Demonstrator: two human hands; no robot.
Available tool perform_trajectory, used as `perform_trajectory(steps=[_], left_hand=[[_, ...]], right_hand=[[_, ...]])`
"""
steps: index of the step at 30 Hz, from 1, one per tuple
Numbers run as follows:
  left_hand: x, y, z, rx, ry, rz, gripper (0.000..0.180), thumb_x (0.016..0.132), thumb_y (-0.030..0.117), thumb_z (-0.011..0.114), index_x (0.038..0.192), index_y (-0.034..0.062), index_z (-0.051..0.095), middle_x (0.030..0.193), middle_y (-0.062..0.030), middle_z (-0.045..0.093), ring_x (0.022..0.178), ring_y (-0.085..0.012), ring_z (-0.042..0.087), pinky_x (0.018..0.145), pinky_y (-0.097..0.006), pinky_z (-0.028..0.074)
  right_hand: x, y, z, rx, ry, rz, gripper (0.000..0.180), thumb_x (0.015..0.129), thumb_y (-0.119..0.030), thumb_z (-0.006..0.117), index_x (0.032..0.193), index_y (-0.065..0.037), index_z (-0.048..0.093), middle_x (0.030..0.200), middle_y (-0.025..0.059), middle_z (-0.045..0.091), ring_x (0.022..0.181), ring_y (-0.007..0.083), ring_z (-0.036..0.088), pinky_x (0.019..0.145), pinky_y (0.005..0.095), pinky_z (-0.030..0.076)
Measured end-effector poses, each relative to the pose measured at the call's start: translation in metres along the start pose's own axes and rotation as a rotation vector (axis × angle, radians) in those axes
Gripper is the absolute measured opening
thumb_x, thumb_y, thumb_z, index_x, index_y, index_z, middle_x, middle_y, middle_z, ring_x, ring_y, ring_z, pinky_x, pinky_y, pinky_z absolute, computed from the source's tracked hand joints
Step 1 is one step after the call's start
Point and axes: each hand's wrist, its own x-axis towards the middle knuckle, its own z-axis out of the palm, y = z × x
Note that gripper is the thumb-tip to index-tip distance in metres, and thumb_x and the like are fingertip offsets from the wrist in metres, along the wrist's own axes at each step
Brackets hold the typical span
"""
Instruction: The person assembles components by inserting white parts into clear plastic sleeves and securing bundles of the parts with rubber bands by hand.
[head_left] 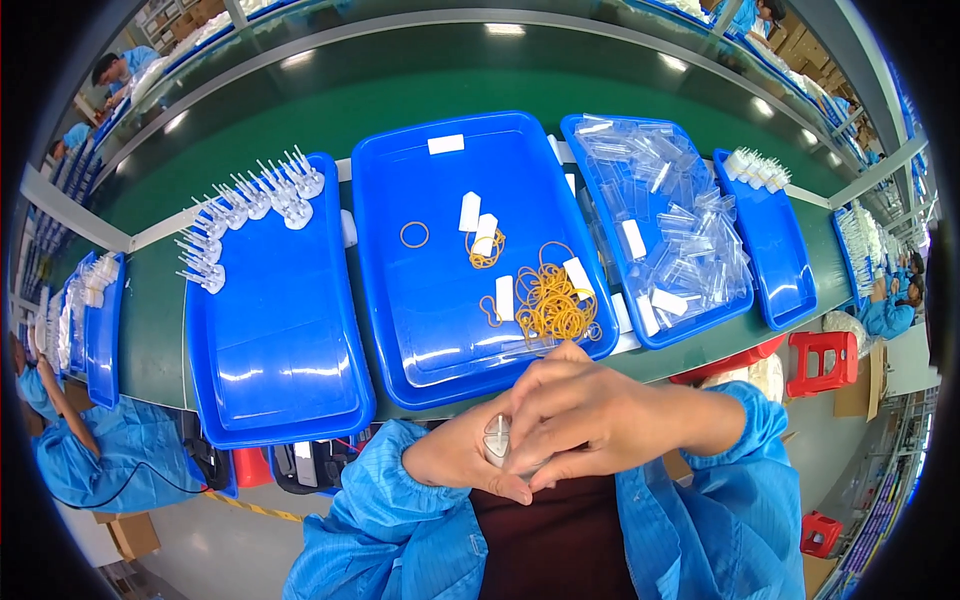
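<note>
In front of my body, just past the near edge of the large blue tray (400,385), my two hands meet. A small whitish, clear-looking piece (497,438) with a line across its rounded end pokes out between them. My left hand (452,452) is closed around this piece from the left. From the right, my right hand (595,415) reaches over it with fingers bent and pinched together; what those fingertips grip is hidden. Closest beyond the hands, a heap of tan rubber bands (555,305) lies in the large tray, with small white blocks (505,298) around it.
A left blue tray (275,350) bears clusters of white stemmed pieces (255,195) along its far rim. At right, one tray has many clear plastic sleeves (700,235); a narrower tray (785,285) has white pieces. Behind runs a green belt (420,80). Red stools (825,362) stand right.
</note>
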Motion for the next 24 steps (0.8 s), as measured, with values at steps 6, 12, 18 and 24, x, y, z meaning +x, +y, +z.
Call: perform_trajectory(steps=[6, 12, 18, 24], left_hand=[[0.001, 0.008, 0.003, -0.116, 0.162, 0.059, 0.067, 0.058, -0.003, 0.077, 0.115, 0.0006, 0.041, 0.078, -0.0086, 0.056, 0.077, -0.0223, 0.059, 0.072, -0.033, 0.047], [0.002, 0.012, 0.001, -0.108, 0.308, 0.138, 0.043, 0.066, -0.006, 0.072, 0.1, 0.0032, 0.047, 0.08, -0.0052, 0.056, 0.075, -0.0144, 0.059, 0.066, -0.025, 0.048], [0.004, 0.015, 0.0, 0.185, 0.494, 0.084, 0.024, 0.068, -0.003, 0.068, 0.086, 0.003, 0.052, 0.079, -0.0051, 0.059, 0.068, -0.0117, 0.06, 0.062, -0.022, 0.049], [0.017, 0.014, -0.002, 0.381, 0.728, 0.304, 0.021, 0.067, -0.005, 0.064, 0.083, 0.0015, 0.052, 0.094, -0.0099, 0.059, 0.079, -0.0143, 0.061, 0.073, -0.026, 0.047]], right_hand=[[0.023, 0.061, -0.065, -0.261, 0.055, 0.125, 0.026, 0.07, -0.011, 0.072, 0.096, -0.008, 0.066, 0.092, 0.0077, 0.06, 0.086, 0.0221, 0.059, 0.075, 0.0329, 0.048], [0.035, 0.125, -0.099, -0.74, -0.253, 0.339, 0.014, 0.072, -0.019, 0.071, 0.085, -0.017, 0.066, 0.088, 0.0016, 0.059, 0.095, 0.0188, 0.051, 0.084, 0.0384, 0.031], [0.043, 0.125, -0.095, -0.798, -0.379, 0.317, 0.009, 0.075, -0.019, 0.068, 0.077, -0.013, 0.061, 0.083, 0.0004, 0.06, 0.09, 0.0182, 0.05, 0.081, 0.0391, 0.029], [0.046, 0.082, -0.091, -0.811, -0.109, 0.135, 0.009, 0.075, -0.013, 0.066, 0.077, -0.01, 0.058, 0.079, 0.0024, 0.059, 0.086, 0.0204, 0.052, 0.081, 0.0364, 0.031]])
